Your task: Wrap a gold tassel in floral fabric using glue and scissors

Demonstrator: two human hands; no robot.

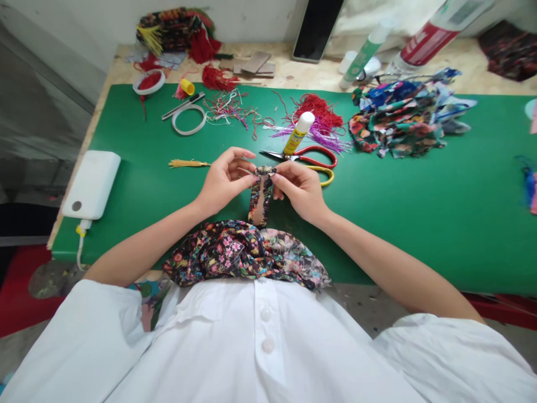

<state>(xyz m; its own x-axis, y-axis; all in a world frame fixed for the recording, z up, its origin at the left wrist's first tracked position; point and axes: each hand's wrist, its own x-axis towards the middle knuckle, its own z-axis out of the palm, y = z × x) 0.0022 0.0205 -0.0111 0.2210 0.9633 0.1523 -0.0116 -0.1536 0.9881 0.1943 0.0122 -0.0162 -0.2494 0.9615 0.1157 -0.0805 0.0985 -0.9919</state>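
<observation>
Between my two hands is a narrow strip of card wrapped in dark floral fabric (254, 207), its bare brown card showing down the middle. My left hand (230, 178) pinches the upper left edge of the strip between thumb and fingers. The upper right edge is pinched by my right hand (300, 187). Just beyond the fingers lie scissors (312, 152) with red and yellow handles, and a yellow glue stick (298, 133) with a white cap is by them. A larger piece of dark floral fabric (226, 249) lies bunched at the table's near edge, against my white shirt.
On the green mat (419, 224), a yellow tassel (188, 163) lies left of my hands. A white power bank (92, 184) with a cable sits at the left edge. Tape (188, 132), a cutter (183, 106), red threads (319, 112) and fabric scraps (403, 120) lie farther back.
</observation>
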